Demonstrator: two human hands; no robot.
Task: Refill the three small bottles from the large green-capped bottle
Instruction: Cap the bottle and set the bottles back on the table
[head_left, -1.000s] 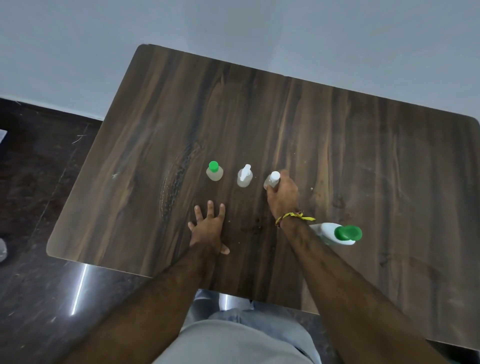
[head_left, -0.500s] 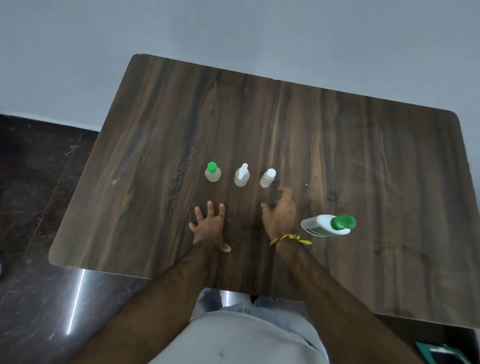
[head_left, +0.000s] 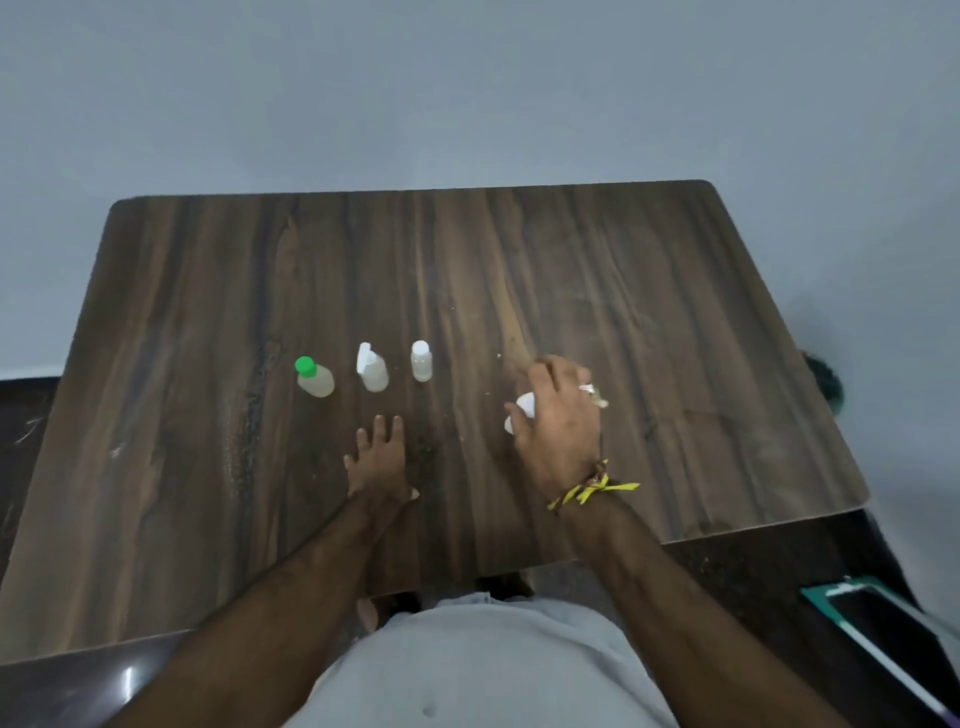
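— Where's the large bottle?

— Under my right hand (head_left: 558, 415), fingers curled over it; only its white body (head_left: 521, 410) shows, so I can't tell which way it points. My left hand (head_left: 378, 457) lies flat on the desk (head_left: 675, 322).

— And the small ones?

— Farther back, upright in a row: green-capped bottle (head_left: 314, 378), spray bottle (head_left: 372, 368), white-capped bottle (head_left: 421, 360).

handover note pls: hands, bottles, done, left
Left hand: flat on the table, holding nothing.
Right hand: curled over the big bottle; its cap is hidden.
Small bottles in a row, upright and capped: green-capped, spray-top, white-capped.
Done: big bottle gripped.
Left: uncap, fill and recap all three.
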